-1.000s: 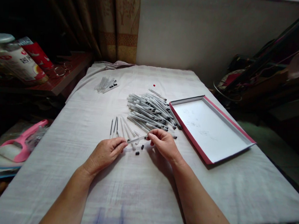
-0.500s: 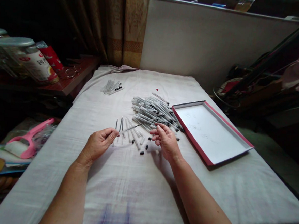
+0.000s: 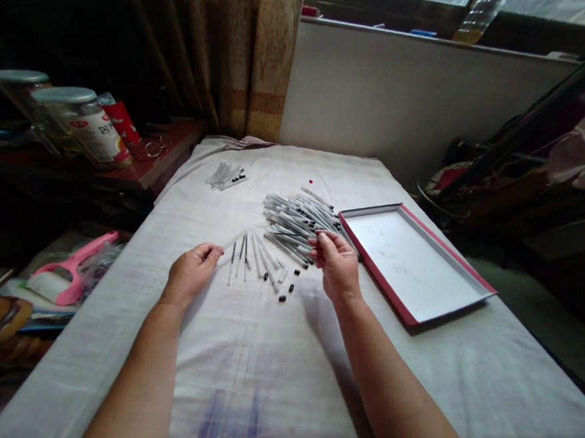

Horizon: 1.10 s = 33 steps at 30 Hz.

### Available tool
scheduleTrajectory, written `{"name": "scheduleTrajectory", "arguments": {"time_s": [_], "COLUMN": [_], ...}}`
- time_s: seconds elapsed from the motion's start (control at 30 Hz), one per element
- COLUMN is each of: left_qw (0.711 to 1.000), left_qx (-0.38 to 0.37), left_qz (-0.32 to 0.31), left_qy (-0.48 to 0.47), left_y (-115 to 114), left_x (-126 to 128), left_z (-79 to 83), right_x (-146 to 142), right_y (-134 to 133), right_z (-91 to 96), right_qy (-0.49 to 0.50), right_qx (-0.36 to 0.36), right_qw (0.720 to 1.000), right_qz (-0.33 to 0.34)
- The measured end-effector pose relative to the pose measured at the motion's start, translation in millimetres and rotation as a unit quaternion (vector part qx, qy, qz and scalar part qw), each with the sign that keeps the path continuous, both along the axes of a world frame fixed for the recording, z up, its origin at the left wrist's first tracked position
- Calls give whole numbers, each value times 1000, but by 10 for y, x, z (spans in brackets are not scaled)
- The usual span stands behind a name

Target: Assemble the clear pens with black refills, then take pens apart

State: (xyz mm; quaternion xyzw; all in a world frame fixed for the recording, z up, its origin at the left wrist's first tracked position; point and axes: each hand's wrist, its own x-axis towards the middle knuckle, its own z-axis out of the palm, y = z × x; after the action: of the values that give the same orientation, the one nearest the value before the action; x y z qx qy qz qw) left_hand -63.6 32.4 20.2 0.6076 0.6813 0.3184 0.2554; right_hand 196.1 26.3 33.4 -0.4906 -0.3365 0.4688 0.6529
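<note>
My left hand (image 3: 192, 273) pinches one end of a thin clear pen tube (image 3: 234, 240) that points up and right, just left of a short row of loose tubes and thin dark refills (image 3: 254, 258). My right hand (image 3: 336, 260) reaches into the near edge of a big pile of grey pens with black caps (image 3: 297, 220), its fingers curled on one of them. A few small black caps (image 3: 287, 292) lie on the cloth between my hands.
A white cloth covers the table (image 3: 262, 364). An open shallow box with a red rim (image 3: 409, 264) lies right of the pile. A small bundle of tubes (image 3: 224, 175) lies far left. Jars (image 3: 86, 124) stand on a side shelf; a pink tool (image 3: 65, 273) lies below.
My right hand let go of the tube's far end and moved up to the pen pile. My left hand keeps the tube and shifted left. The view tilted upward.
</note>
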Motion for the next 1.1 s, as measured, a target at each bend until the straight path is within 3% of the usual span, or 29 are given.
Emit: {"name": "scheduleTrajectory", "arguments": {"time_s": [0.1, 0.13, 0.2, 0.3, 0.37, 0.43, 0.53, 0.6, 0.7, 0.8, 0.87, 1.0, 1.1], "left_qw": [995, 994, 993, 992, 991, 991, 993, 996, 997, 995, 986, 961, 956], "left_qx": [-26, -30, -28, -19, -12, -5, 8, 19, 38, 69, 110, 157, 152], "left_qz": [61, 59, 45, 28, 20, 13, 4, -6, -22, -68, -128, -223, -226], "left_qy": [-68, -83, -103, -124, -130, -130, -114, -92, -58, -29, -5, 47, 107], "left_y": [34, 41, 45, 39, 32, 29, 28, 23, -7, -74, -127, -206, -226], "left_x": [58, 89, 157, 243, 277, 291, 280, 268, 281, 355, 423, 510, 508], "left_z": [-99, -130, -179, -213, -222, -229, -234, -226, -199, -183, -191, -221, -221], "right_x": [-289, -395, -581, -756, -815, -844, -827, -761, -579, -378, -283, -182, -100], "right_y": [-94, -130, -194, -260, -287, -309, -326, -317, -260, -191, -170, -187, -182], "right_z": [-110, -149, -207, -227, -209, -182, -149, -143, -171, -231, -268, -287, -262], "right_qy": [-196, -288, -472, -653, -703, -717, -706, -685, -593, -394, -244, -66, 4], "right_qx": [89, 129, 168, 143, 124, 124, 127, 110, 70, 24, -5, -45, -56], "right_qw": [974, 946, 856, 716, 665, 648, 661, 691, 788, 913, 962, 983, 991], "right_qz": [66, 76, 124, 199, 221, 225, 218, 201, 148, 107, 120, 168, 119]}}
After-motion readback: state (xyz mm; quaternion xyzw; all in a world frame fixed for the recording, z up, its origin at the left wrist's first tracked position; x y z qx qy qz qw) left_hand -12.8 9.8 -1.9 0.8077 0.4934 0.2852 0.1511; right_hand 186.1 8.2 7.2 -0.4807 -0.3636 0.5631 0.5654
